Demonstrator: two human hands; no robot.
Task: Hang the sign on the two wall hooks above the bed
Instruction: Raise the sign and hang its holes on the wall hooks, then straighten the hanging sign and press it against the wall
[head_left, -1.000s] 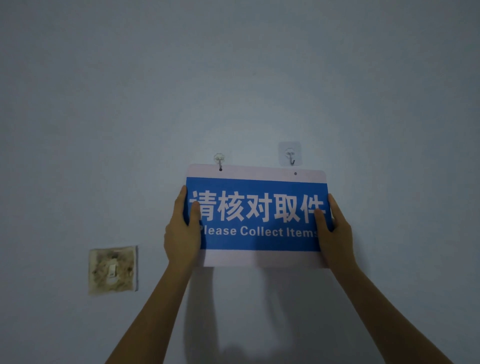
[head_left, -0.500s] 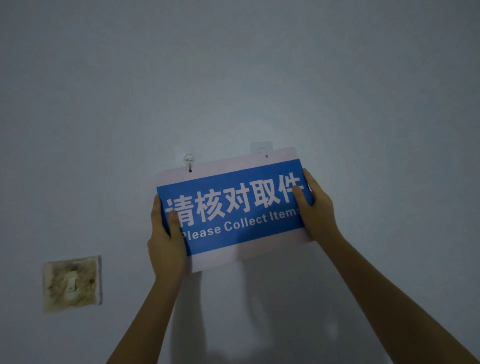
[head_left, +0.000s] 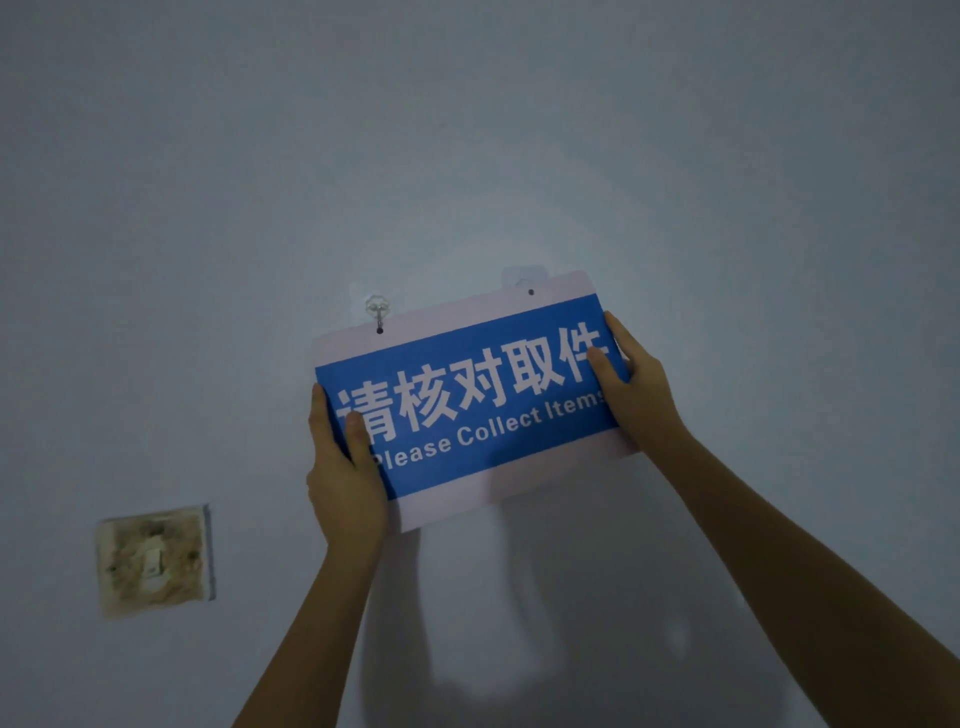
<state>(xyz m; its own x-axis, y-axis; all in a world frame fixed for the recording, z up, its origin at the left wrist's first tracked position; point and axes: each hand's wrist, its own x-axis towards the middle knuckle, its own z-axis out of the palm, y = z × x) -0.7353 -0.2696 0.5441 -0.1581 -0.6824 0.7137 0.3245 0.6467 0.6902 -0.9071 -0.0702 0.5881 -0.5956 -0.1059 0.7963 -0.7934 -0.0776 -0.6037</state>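
A blue and white sign reading "Please Collect Items" lies tilted against the pale wall, its right end higher. My left hand grips its lower left edge, thumb on the front. My right hand grips its right edge. The left wall hook passes through the sign's left hole. The right hook's clear pad peeks out above the top edge; the hook itself is hidden behind the sign, and the right hole shows dark below it.
A stained, discoloured wall switch plate sits on the wall at lower left. My arms' shadows fall on the wall below the sign.
The sign was level a second ago with its right hole below the right hook. Its right end has been lifted, so the sign now covers that hook. The left hole stayed on its hook.
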